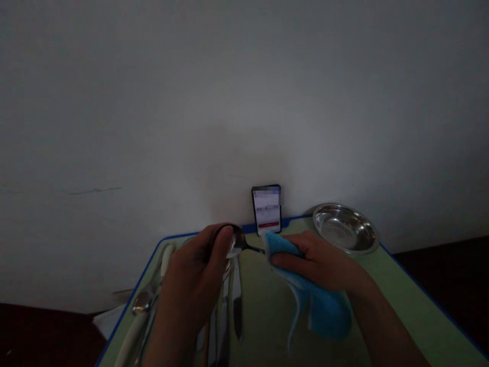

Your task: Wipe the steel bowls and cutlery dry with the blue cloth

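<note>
My left hand is closed on the bowl end of a metal spoon, its thumb lying over the bowl. The spoon's handle points right into a blue cloth, which covers the far end. My right hand pinches the folded cloth around that handle, and the loose part hangs below. Both hands are above the green table. Beneath and beside my left forearm lie several pieces of cutlery, among them a table knife; the arm partly hides them.
A phone showing a timer leans against the wall at the table's back edge. To its right, a shallow metal bowl stands near the corner. At the left edge lie a pale-handled utensil and another metal spoon.
</note>
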Motion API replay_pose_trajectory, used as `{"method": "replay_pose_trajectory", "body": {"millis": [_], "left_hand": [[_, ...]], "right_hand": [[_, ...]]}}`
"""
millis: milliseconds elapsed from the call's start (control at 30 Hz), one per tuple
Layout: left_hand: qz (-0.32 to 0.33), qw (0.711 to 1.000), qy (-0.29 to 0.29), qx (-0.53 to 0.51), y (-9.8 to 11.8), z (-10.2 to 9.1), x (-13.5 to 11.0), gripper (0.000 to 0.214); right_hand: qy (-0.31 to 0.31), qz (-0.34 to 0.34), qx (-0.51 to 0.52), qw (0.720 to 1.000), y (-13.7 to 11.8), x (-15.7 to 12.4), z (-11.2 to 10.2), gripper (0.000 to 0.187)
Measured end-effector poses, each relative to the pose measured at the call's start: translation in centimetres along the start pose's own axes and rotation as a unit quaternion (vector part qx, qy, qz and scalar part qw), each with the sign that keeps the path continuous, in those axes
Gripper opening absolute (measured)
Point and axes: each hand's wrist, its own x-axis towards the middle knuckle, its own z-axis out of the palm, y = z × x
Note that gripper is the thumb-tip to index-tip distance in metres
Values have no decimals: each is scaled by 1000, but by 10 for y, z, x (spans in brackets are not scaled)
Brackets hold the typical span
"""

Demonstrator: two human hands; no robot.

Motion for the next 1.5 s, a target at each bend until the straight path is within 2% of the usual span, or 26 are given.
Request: {"method": "replay_pose_trajectory", "body": {"millis": [167,233,333,467,567,633,767,867,1000,1133,1267,1367,1500], "left_hand": [[-1,996,65,56,-5,-6,3,29],[6,997,62,53,-7,-8,4,29],[28,997,10,75,-7,-5,5,28],[55,988,-73,123,1,11,1,29],[89,982,-107,127,6,21,-1,27],[75,986,-89,120,5,20,0,29],[-1,997,22,70,-6,5,6,31],[-30,998,56,23,-13,-4,9,32],[-13,999,41,10,-12,1,7,31],[36,997,-55,47,-2,16,1,29],[65,990,-95,82,4,26,-1,33],[32,994,-83,71,0,24,1,38],[-20,999,-10,37,-12,15,7,38]], "right_hand": [[10,25,-15,1000,8,-10,-19,25],[13,35,-10,999,11,-15,-25,23],[3,33,-25,999,10,-17,-24,24],[-5,7,-42,999,1,-8,-8,25],[1,-17,-31,999,-5,-1,0,25],[-5,-10,-27,1000,-5,0,-1,26],[-25,16,-35,999,0,-6,-12,29],[-29,24,-54,998,3,-9,-19,31],[-47,46,-62,996,2,-9,-20,31],[-51,20,-40,998,-5,-3,-10,27],[-31,-5,-17,999,-7,2,-2,25],[-41,11,-16,999,-3,1,-6,26],[-70,32,-28,997,3,-5,-17,27]]}}
